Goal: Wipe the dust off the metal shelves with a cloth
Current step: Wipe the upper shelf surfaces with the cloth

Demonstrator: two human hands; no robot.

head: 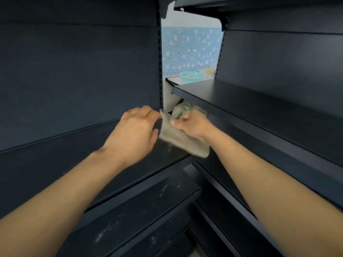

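A beige-grey knitted cloth point(181, 139) hangs bunched at the inner corner where two dark metal shelf units meet. My right hand point(194, 125) is shut on its upper part, just under the front lip of the right-hand shelf point(259, 102). My left hand point(135, 130) reaches in from the left, its fingertips touching the cloth's left edge, fingers loosely curved. Below both hands runs the left-hand shelf point(65, 156), with pale dust specks near the cloth. Lower shelves point(141, 210) show more white dust smears.
Dark back panels rise on the left and right. Through the gap between the units I see a blue patterned wall point(191, 47) and a teal basin point(192, 76) on a surface behind. Another shelf point(259, 4) overhangs at top right.
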